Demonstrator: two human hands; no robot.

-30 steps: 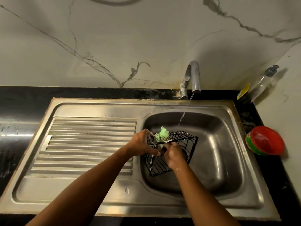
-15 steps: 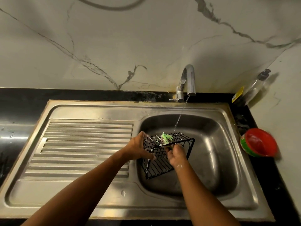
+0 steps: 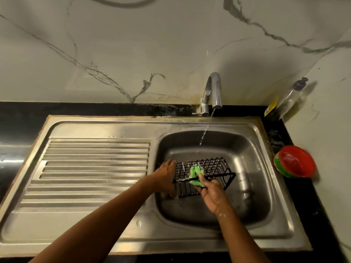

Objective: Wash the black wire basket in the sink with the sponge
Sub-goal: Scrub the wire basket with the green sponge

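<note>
Holding black wire basket (image 3: 218,168) steady for scrubbing: left grip (image 3: 167,174), clamped on its end. Right grip (image 3: 212,192), clamped on sponge (image 3: 196,174), presses it on rim. Sink (image 3: 254,198) underneath catches suds.

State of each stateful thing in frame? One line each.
tap: running, thin stream
black wire basket: tilted in sink, foam on wires
sponge: soapy, pressed on basket's near rim
left hand: holds basket's left end
right hand: grips sponge
red bowl: on counter, open side up
soap bottle: leaning against wall, pump on
</note>
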